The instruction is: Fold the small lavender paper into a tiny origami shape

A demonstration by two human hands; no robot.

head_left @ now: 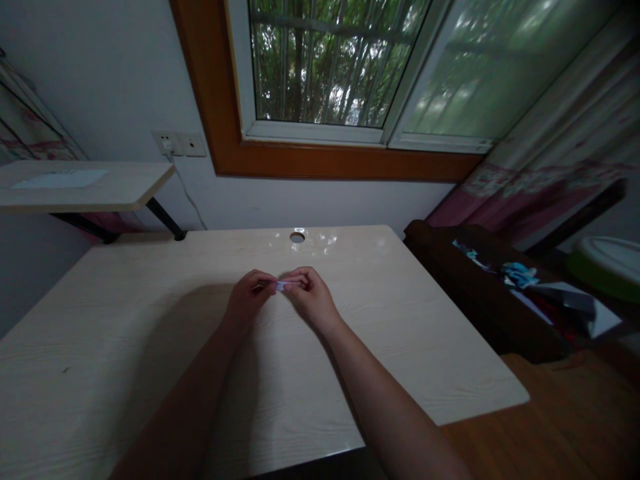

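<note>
Both hands meet over the middle of a pale wood-grain desk. Between their fingertips is a small, flat, whitish-purple piece, perhaps folded paper; its kind is too small to make out. My left hand pinches its left end, thumb against curled fingers. On the other end, my right hand closes thumb and fingers in the same way. Much of the piece is hidden by the fingers. Whether the hands rest on the desk or hover just above it, I cannot tell.
A raised shelf on black legs stands at the desk's back left, a paper sheet on it. Near the back edge is a round cable hole. A dark brown seat with cloth and papers stands to the right. A window is behind.
</note>
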